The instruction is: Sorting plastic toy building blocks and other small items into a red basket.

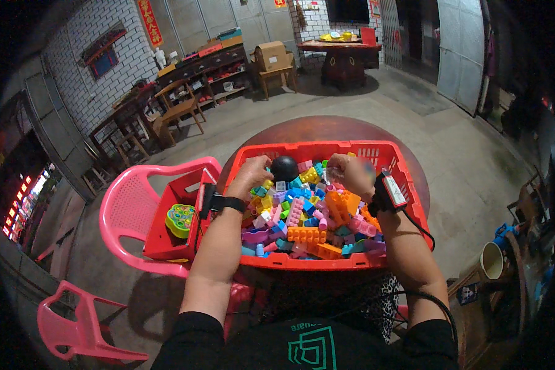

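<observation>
Reaching into a red crate (314, 264) of toy blocks (295, 210)

The crate sits on a round brown table (327, 126), and the blocks lie in it in a loose heap of orange, pink, blue, yellow and purple. The left hand (251, 174) is at the crate's left side, fingers bent down, just beside a black ball (284, 168) near the far wall. The right hand (353, 176) is over the far right part of the heap, fingers curled toward the blocks. It is blurred, and I cannot tell whether the fingertips of these 2 hands are apart, together or clamped on a block. To the left, a red box (159, 244) rests on a pink chair (122, 203), with a green and yellow toy (180, 220) in it. Another pink chair (74, 320) stands at lower left.
</observation>
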`<move>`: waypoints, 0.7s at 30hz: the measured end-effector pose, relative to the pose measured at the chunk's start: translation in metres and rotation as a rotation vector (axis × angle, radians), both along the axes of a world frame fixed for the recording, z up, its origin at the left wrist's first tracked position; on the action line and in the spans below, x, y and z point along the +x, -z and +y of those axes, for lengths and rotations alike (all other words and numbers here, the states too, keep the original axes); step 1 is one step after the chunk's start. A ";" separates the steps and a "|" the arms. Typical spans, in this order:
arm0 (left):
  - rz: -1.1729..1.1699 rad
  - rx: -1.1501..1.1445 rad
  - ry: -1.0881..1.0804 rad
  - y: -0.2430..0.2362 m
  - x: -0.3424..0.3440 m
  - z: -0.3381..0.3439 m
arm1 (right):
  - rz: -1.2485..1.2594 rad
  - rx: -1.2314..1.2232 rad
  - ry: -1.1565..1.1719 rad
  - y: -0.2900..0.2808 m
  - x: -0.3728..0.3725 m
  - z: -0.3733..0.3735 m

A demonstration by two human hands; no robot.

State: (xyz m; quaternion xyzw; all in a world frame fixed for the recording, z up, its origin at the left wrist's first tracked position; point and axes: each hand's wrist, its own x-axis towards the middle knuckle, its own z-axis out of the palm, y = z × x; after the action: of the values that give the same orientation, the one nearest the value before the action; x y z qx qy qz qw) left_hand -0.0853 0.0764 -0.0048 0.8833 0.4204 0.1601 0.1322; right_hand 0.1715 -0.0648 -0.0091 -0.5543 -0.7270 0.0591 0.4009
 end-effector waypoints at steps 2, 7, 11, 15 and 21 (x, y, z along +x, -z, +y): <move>0.114 0.003 -0.083 0.006 0.011 -0.012 | -0.047 0.025 0.002 0.005 0.004 0.001; 0.204 0.052 -0.156 0.004 0.005 -0.018 | 0.176 -0.039 -0.051 -0.001 -0.004 -0.004; 0.044 0.154 -0.106 -0.001 0.004 -0.010 | 0.128 0.038 -0.112 0.001 0.000 0.000; -0.520 -0.082 -0.031 -0.032 0.031 -0.039 | 0.287 0.059 -0.070 -0.002 0.001 0.002; -0.668 -0.090 0.267 -0.022 0.068 -0.071 | 0.285 0.225 -0.073 -0.024 -0.029 -0.011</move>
State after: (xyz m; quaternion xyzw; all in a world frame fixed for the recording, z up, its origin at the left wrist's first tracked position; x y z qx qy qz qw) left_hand -0.0172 0.0056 0.0173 0.8226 0.2416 0.4026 0.3206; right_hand 0.1422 -0.0761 0.0144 -0.4651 -0.6846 0.0697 0.5569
